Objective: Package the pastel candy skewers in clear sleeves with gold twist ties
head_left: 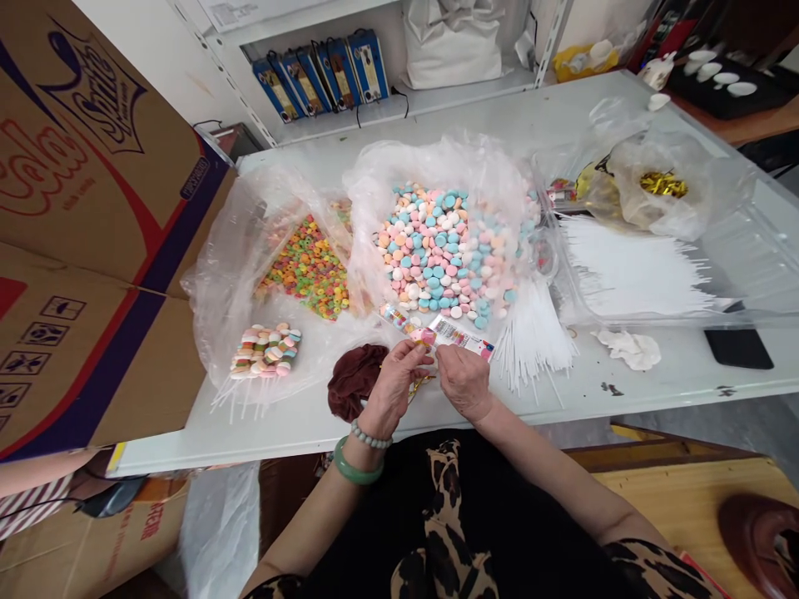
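A clear printed candy wrapper (398,319) with pastel pieces inside sticks out up and left from my fingers. My left hand (398,381) pinches its near end. Close beside it, my right hand (465,383) is closed, fingertips together at the wrapper's end; what they grip is too small to make out. Behind the right knuckles lies a printed plastic wrapper (463,336). Gold ties (420,384) show below my left fingers. A brown cloth (355,381) lies left of that hand. Just beyond the hands, an open plastic bag holds pastel tablet candies (430,258).
Fruit-coloured ring candies (312,266) fill another bag, with candy skewers (266,349) in front. White sticks (537,333) lie at right, beside a clear tray (630,320) of more sticks. Crumpled tissue (633,349) and a black phone (740,348) lie farther right. A large carton (150,349) stands left.
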Motion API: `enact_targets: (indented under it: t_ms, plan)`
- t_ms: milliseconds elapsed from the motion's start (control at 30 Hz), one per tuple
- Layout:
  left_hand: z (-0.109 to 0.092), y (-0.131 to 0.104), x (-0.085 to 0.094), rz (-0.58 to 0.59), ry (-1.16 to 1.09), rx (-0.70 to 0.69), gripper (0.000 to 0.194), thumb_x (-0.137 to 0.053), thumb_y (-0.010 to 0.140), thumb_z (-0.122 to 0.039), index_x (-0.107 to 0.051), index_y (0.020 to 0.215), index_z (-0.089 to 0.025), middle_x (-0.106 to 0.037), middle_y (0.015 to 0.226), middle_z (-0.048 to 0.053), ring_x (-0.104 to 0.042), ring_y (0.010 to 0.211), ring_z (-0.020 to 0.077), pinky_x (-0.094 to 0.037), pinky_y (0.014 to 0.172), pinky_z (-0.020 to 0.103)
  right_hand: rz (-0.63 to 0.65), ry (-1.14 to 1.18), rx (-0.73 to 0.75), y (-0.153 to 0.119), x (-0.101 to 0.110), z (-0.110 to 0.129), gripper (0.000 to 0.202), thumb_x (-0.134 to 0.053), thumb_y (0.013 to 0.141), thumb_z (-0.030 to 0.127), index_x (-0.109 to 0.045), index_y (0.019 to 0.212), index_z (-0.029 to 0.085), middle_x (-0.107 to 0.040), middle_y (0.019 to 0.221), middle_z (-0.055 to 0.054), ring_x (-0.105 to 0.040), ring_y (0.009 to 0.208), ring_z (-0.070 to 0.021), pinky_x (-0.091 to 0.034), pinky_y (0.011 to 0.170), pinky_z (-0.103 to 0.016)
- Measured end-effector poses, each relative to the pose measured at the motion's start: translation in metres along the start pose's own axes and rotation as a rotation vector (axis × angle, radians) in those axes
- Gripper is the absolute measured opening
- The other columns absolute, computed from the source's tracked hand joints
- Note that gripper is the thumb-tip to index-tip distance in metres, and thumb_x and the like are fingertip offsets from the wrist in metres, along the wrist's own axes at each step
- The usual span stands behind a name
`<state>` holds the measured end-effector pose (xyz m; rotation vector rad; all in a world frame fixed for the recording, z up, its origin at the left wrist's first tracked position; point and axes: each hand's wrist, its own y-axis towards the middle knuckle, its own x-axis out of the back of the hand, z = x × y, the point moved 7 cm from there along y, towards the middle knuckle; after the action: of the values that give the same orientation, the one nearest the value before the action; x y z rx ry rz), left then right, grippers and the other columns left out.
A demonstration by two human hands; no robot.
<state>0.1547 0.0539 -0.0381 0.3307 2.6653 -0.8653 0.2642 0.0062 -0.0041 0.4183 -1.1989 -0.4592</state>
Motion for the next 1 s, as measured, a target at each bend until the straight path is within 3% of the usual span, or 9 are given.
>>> enact_targets:
  t_ms: [100,200,300,467,567,700,767,933,1000]
  plan:
    - [0.001,0.003,-0.002,-0.060,-0.112,0.036,0.040,-0.079,0.066,-0.049,-0.062,0.075,-0.014,-0.060,0.068,0.001,-0.054,0.060,0.0102,-0.043,0.058,0.023,-0.149,-0.069,0.138,-0.004,0.007,0.014,0.025,-0.047,0.091,0.014,-0.055,0.068,0.020,-0.054,0.054,0.000,-0.047,0.054,-0.0140,-0.028,0.058,-0.031]
    - [0.001,0.009,-0.003,-0.094,-0.160,-0.029,0.037,-0.087,0.056,-0.035,-0.059,0.069,-0.014,-0.054,0.060,-0.004,-0.045,0.051,0.0057,-0.037,0.052,0.021,-0.153,-0.017,0.164,-0.007,0.006,0.019,0.025,-0.049,0.091,0.015,-0.056,0.067,0.020,-0.056,0.055,0.000,-0.048,0.054,-0.0132,-0.028,0.058,-0.030]
    - [0.001,0.013,-0.002,-0.080,-0.125,-0.068,0.036,-0.089,0.050,-0.025,-0.061,0.071,-0.014,-0.057,0.061,-0.004,-0.046,0.052,0.0058,-0.036,0.053,0.021,0.016,0.185,-0.013,-0.005,-0.004,0.007,0.026,-0.046,0.092,0.018,-0.058,0.068,0.019,-0.062,0.060,-0.001,-0.052,0.056,-0.0126,-0.030,0.058,-0.028]
    - [-0.004,0.011,0.002,0.003,-0.035,-0.067,0.035,-0.088,0.051,-0.017,-0.065,0.076,-0.013,-0.063,0.066,-0.002,-0.054,0.058,0.0081,-0.042,0.059,0.022,0.405,0.717,-0.510,-0.014,-0.035,-0.019,0.016,-0.053,0.084,0.027,-0.059,0.069,0.022,-0.060,0.059,0.004,-0.052,0.056,-0.0125,-0.035,0.056,-0.023]
    - [0.005,0.011,0.002,0.070,-0.122,0.091,0.032,-0.086,0.054,-0.014,-0.066,0.079,-0.011,-0.063,0.067,0.000,-0.055,0.058,0.0082,-0.046,0.060,0.022,0.402,0.881,-0.666,-0.020,-0.040,-0.026,0.014,-0.054,0.081,0.030,-0.059,0.070,0.022,-0.058,0.059,0.005,-0.050,0.055,-0.0126,-0.037,0.055,-0.023]
    - [0.026,0.011,0.003,0.009,-0.191,0.258,0.024,-0.083,0.059,-0.012,-0.061,0.068,-0.012,-0.056,0.057,-0.002,-0.051,0.050,0.0064,-0.048,0.059,0.022,0.363,0.886,-0.663,-0.022,-0.042,-0.028,0.016,-0.054,0.080,0.032,-0.060,0.069,0.022,-0.058,0.060,0.004,-0.051,0.058,-0.0133,-0.039,0.059,-0.025]
    - [0.030,0.009,0.003,-0.052,-0.125,0.198,0.024,-0.083,0.058,-0.014,-0.060,0.065,-0.013,-0.057,0.056,-0.002,-0.048,0.047,0.0066,-0.046,0.055,0.023,0.339,0.820,-0.636,-0.021,-0.040,-0.029,0.016,-0.052,0.080,0.031,-0.060,0.069,0.022,-0.059,0.060,0.004,-0.052,0.059,-0.0137,-0.039,0.061,-0.025]
    - [0.013,-0.005,0.007,-0.218,0.270,-0.260,0.027,-0.078,0.066,-0.028,-0.055,0.057,-0.016,-0.053,0.052,-0.004,-0.045,0.049,0.0083,-0.036,0.051,0.023,0.299,0.752,-0.535,-0.014,-0.035,-0.026,0.018,-0.049,0.082,0.028,-0.059,0.068,0.023,-0.060,0.061,0.003,-0.055,0.061,-0.0145,-0.039,0.061,-0.026]
    - [0.007,-0.008,0.008,-0.218,0.376,-0.340,0.027,-0.073,0.072,-0.033,-0.056,0.058,-0.017,-0.052,0.053,-0.004,-0.046,0.053,0.0093,-0.037,0.054,0.023,0.275,0.757,-0.494,-0.011,-0.031,-0.025,0.019,-0.050,0.084,0.030,-0.060,0.070,0.023,-0.061,0.063,0.002,-0.056,0.062,-0.0147,-0.040,0.062,-0.025]
